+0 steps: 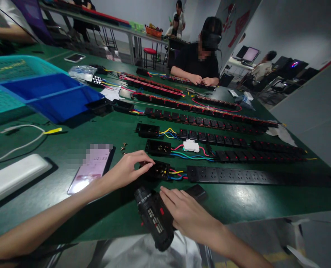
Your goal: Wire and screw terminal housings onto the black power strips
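Observation:
My left hand [133,167] is closed in a pinch at the left end of a small black terminal box [161,171]; anything between its fingertips is too small to make out. Brass-coloured terminals show inside the box. Yellow, red and blue wires [178,174] run from it to a long black power strip [229,175] with a row of sockets. My right hand [186,208] is wrapped over the handle of a black cordless drill [154,217], which lies on its side near the table's front edge. Several loose brass screws [123,147] lie just beyond my left hand.
More socket strips [212,137] with wired boxes lie in rows behind. A phone [94,165], a white power strip [17,178] and a cable are to the left. A blue tray [56,95] and a turquoise basket [20,61] stand at back left. Across the table, a person [199,61] handles parts.

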The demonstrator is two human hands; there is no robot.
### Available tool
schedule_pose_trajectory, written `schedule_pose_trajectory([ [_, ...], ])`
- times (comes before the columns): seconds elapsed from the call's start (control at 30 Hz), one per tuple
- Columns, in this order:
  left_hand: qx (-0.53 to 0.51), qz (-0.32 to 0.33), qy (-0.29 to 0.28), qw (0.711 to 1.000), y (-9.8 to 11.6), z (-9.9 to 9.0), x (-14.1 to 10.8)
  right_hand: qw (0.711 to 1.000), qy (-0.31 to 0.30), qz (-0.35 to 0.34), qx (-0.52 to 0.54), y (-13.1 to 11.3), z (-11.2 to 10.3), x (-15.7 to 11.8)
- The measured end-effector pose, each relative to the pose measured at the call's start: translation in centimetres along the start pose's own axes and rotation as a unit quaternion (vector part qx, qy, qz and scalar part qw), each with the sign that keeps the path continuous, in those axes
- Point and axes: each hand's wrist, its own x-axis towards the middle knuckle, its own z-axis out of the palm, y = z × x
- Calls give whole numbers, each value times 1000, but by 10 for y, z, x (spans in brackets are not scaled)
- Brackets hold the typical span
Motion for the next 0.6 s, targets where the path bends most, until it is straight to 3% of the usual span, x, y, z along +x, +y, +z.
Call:
schedule_pose_trajectory([
  [0.17,-56,-27,-8,998,-1,3,1,1000,-1,-7,8,3,-6,-4],
  [0.33,-105,-47,-25,993,-1,6,3,992,-21,-43,114,26,-38,-2],
  [0.47,-89,-28,-35,995,0,9,10,988,88,68,110,55,-55,18],
  [0.6,-33,15,-31,999,1,11,21,987,94,112,73,79,-53,47],
])
